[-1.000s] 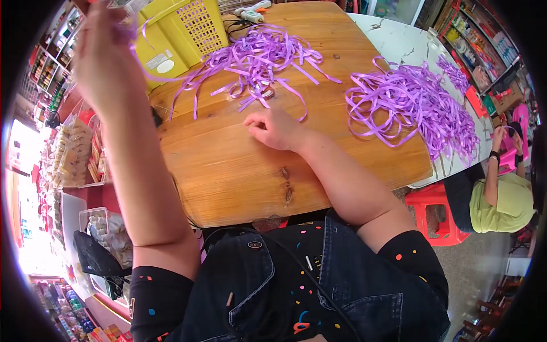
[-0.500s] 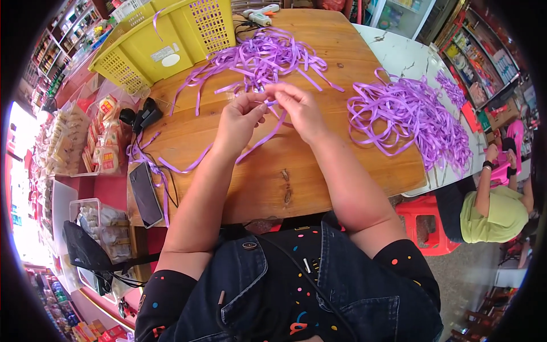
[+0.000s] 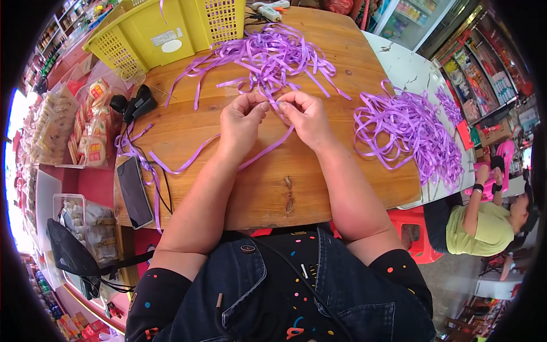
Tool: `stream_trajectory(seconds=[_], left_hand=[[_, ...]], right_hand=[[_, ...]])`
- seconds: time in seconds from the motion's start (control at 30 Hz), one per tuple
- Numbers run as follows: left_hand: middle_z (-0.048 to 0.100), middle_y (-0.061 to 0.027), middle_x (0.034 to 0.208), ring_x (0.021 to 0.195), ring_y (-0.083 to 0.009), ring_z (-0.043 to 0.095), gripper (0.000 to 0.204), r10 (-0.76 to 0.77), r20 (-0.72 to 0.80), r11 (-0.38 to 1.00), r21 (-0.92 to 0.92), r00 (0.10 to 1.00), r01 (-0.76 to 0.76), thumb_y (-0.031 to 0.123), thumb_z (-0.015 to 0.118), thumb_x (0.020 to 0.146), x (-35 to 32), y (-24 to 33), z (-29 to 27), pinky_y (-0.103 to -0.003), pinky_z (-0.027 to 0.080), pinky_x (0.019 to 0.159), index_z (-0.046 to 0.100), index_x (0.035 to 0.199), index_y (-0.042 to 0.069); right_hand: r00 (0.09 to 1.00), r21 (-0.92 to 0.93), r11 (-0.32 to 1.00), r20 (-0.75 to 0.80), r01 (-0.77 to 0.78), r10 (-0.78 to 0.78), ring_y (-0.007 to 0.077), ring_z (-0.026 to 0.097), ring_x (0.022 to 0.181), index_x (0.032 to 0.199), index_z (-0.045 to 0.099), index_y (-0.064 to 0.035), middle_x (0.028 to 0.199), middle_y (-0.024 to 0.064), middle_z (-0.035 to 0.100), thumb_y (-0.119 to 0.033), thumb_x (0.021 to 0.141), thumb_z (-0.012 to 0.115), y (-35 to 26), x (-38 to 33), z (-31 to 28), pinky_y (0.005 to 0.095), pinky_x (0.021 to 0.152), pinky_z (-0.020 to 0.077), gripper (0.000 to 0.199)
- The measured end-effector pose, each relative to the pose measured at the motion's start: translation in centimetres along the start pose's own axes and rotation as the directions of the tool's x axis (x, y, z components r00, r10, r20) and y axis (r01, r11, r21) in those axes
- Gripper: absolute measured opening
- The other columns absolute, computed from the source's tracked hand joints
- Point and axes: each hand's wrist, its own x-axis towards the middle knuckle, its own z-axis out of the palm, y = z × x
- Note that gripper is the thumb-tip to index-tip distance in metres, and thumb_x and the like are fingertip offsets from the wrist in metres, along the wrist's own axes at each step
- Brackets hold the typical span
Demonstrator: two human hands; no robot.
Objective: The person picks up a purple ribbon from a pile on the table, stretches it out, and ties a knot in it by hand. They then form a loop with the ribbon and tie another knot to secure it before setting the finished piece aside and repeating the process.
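While purple ribbon heaps brighten the table, here are both hands, close together at the centre of the frame: the left hand (image 3: pixel 242 125) and the right hand (image 3: pixel 309 119) each pinch a narrow, shiny purple ribbon (image 3: pixel 266 150) between thumb and forefinger. It trails down toward the left forearm; whether it joins the strip beyond, I can't tell.

The honey-brown wooden tabletop (image 3: pixel 259 202) shows dark knots near its lower edge. One loose heap of purple ribbon (image 3: pixel 276 54) lies just above the hands; a bigger tangled purple pile (image 3: pixel 407 134) spills, right of centre, onto a white, grey-veined table (image 3: pixel 407 67). Upper left, there's a yellow perforated plastic basket (image 3: pixel 171 31); left of centre, a dark flat phone (image 3: pixel 134 194) at the table's edge.

And the room? Crammed shelves (image 3: pixel 478 71) upper right, a red plastic stool (image 3: pixel 419 232) lower right, a person in lime green (image 3: pixel 478 228) beside it.
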Motion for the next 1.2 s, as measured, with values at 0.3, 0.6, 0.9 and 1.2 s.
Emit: stream_trajectory(seconds=[0.3, 0.6, 0.9, 1.2], left_hand=[[0.059, 0.0021, 0.083, 0.07, -0.0028, 0.05, 0.011, 0.049, -0.049, 0.998, -0.045, 0.998, -0.051, 0.0, 0.061, 0.085, 0.6, -0.1, -0.9, -0.017, 0.041, 0.062, 0.061, 0.096, 0.0], [0.059, 0.003, 0.081, 0.068, -0.0023, 0.049, 0.011, 0.094, -0.106, 0.994, -0.05, 0.99, -0.1, 0.0, 0.061, 0.084, 0.3, -0.2, -0.5, -0.016, 0.039, 0.06, 0.062, 0.096, 0.0], [0.06, 0.002, 0.077, 0.066, -0.0037, 0.05, 0.009, 0.034, -0.285, 0.999, -0.005, 0.958, -0.037, 0.009, 0.063, 0.085, 1.2, -0.9, -1.6, -0.017, 0.039, 0.058, 0.064, 0.089, 0.0], [0.062, -0.0095, 0.095, 0.077, -0.0129, 0.056, 0.02, 0.781, -0.234, 0.468, 0.833, 0.578, -0.295, 0.007, 0.064, 0.083, 1.8, -0.8, -2.3, -0.024, 0.047, 0.064, 0.062, 0.102, 0.0]], right_hand=[[0.992, 0.091, 0.994, -0.119, 0.052, -0.041, 0.0031, 0.049, 0.067, 0.091, 0.063, -0.0012, 0.077, -0.0022, 0.058, -0.001, 0.084, 0.06, -0.8, 0.0, 0.0, 0.0169, 0.06, 0.0397, 0.009], [0.974, 0.035, 0.997, -0.222, 0.063, -0.053, 0.0057, 0.052, 0.065, 0.093, 0.064, -0.0011, 0.076, 0.0001, 0.06, -0.001, 0.083, 0.06, -1.0, 0.1, -1.0, 0.0187, 0.06, 0.0419, 0.011], [0.889, 0.57, 0.817, -0.415, 0.088, 0.193, 0.0125, 0.053, 0.064, 0.091, 0.063, -0.0002, 0.075, 0.0053, 0.058, -0.002, 0.083, 0.06, -1.3, 1.3, -5.5, 0.023, 0.056, 0.0427, 0.009], [0.9, 0.253, 0.966, -0.409, -0.043, 0.147, 0.0096, 0.056, 0.067, 0.097, 0.063, 0.0015, 0.082, 0.0069, 0.064, 0.0, 0.085, 0.056, -1.1, 1.0, -3.6, 0.0211, 0.059, 0.0446, 0.014]])
